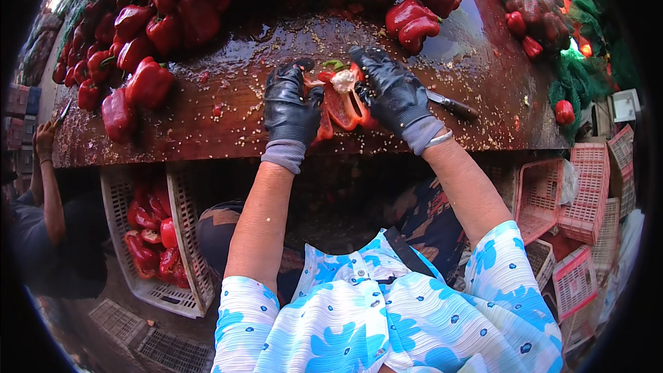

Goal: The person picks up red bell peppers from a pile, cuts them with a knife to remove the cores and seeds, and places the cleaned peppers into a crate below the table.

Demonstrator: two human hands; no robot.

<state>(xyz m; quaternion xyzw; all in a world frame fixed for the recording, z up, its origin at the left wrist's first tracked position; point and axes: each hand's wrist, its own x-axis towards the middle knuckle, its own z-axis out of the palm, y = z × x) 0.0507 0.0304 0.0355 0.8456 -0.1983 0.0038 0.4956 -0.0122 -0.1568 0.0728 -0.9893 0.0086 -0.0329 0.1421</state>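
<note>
A cut-open red bell pepper (342, 96) is between my hands at the table's front edge, its pale seed core and green stem showing. My left hand (291, 96), in a black coated glove, grips a piece along its left side. On the other side my right hand (391, 88), gloved alike, has its curled fingers on the pepper's right wall; the fingertips are partly hidden. A knife (453, 103) with a dark handle lies on the table by my right wrist, part of its blade behind the hand.
Whole red peppers (150, 83) are heaped at the left of the wet, seed-strewn table (233, 134); several more (414, 23) lie behind my right hand. A white crate (178, 238) below holds pepper pieces. Stacked crates (582, 191) stand right. At far left, another person's hand (45, 137) holds a knife.
</note>
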